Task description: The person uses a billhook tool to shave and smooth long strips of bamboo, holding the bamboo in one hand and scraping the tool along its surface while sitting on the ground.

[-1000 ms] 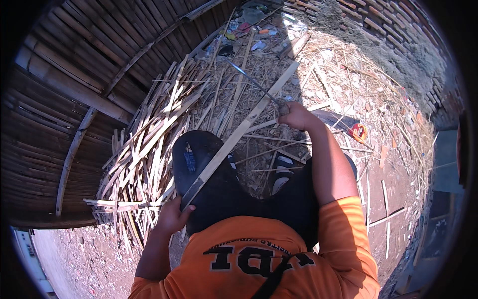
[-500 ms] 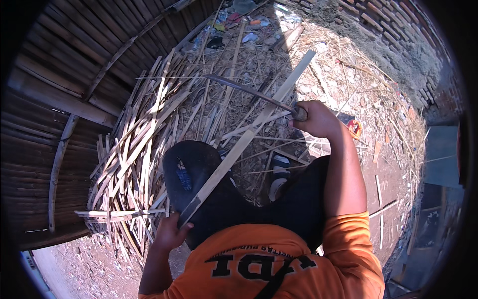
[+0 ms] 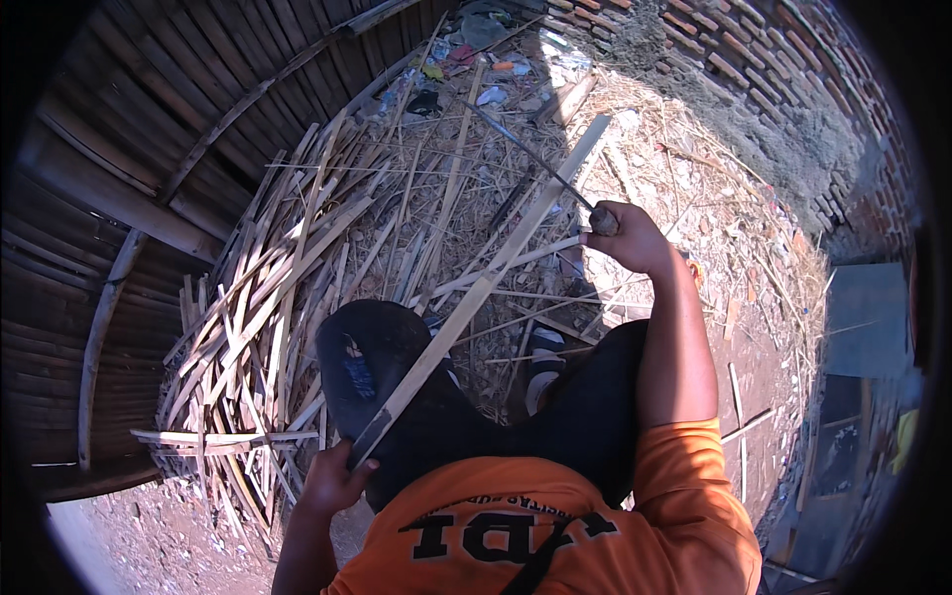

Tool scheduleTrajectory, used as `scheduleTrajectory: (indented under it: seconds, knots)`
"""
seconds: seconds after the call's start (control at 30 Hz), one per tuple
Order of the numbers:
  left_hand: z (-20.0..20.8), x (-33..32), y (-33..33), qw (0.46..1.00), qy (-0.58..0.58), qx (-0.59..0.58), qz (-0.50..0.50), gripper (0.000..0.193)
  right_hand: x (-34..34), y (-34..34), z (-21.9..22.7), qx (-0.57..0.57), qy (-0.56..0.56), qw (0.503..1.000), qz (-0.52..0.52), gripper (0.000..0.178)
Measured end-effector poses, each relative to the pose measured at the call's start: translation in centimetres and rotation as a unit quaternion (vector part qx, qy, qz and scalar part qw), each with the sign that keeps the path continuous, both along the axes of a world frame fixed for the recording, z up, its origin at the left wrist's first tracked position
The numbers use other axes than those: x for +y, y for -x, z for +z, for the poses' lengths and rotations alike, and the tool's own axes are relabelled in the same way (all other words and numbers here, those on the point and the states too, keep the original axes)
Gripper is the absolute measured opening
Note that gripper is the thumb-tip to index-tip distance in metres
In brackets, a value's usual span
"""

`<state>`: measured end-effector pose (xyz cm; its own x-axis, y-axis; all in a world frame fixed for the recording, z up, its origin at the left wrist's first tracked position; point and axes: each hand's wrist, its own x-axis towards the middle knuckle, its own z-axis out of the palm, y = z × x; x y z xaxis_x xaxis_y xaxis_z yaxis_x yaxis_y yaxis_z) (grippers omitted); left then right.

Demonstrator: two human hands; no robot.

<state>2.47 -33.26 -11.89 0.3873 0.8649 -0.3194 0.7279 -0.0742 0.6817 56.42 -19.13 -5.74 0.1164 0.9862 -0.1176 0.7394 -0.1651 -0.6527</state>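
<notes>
A long, pale bamboo strip (image 3: 461, 315) slants up from my left thigh toward the far right. My left hand (image 3: 332, 483) is closed on its near, darker end. In my right hand (image 3: 632, 239) is a machete (image 3: 536, 159), gripped by its rounded wooden handle. The blade points far and to the left, seen nearly edge-on, and passes near the strip's upper part. Whether the blade touches the strip I cannot tell. My dark trousers (image 3: 496, 436) show a torn left knee beneath the strip.
A heap of split bamboo strips (image 3: 268, 327) lies on the left beside a bamboo wall (image 3: 129, 198). Shavings and loose strips cover the ground ahead. Scraps of litter (image 3: 486, 40) lie at the back, and a brick wall (image 3: 734, 69) rises at the far right.
The machete blade has turned, its tip swinging farther away and to the right, and it now appears thinner. My left hand keeps hold of the bamboo strip. The view has shifted slightly.
</notes>
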Motion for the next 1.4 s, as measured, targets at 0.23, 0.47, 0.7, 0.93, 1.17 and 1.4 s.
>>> scheduleTrajectory:
  seconds: [0.23,0.47,0.7,0.93,1.17,1.4]
  knots:
    - [0.3,-0.3,0.8,0.996,0.078,-0.031,0.011,0.036,-0.3,4.7,0.1,-0.074,0.036,0.983,0.166,0.040]
    - [1.8,0.7,-0.4,0.993,0.105,-0.056,-0.007,0.039,-0.2,1.5,-2.4,-0.015,0.014,0.997,0.075,0.049]
    - [1.3,0.7,0.0,0.980,0.193,-0.045,0.029,0.040,0.3,1.3,-4.0,0.028,0.109,0.989,0.100,0.040]
    - [1.1,0.2,0.5,0.981,0.180,-0.055,0.053,0.039,0.4,4.3,-4.3,-0.023,0.007,0.992,0.124,0.057]
    - [1.3,0.3,-0.8,0.991,0.122,-0.039,0.029,0.041,1.5,1.1,-5.1,0.066,0.190,0.979,0.039,0.051]
    - [1.7,-0.2,-0.9,0.998,0.060,0.012,0.005,0.042,-0.4,5.7,-2.6,-0.048,0.055,0.982,0.172,0.044]
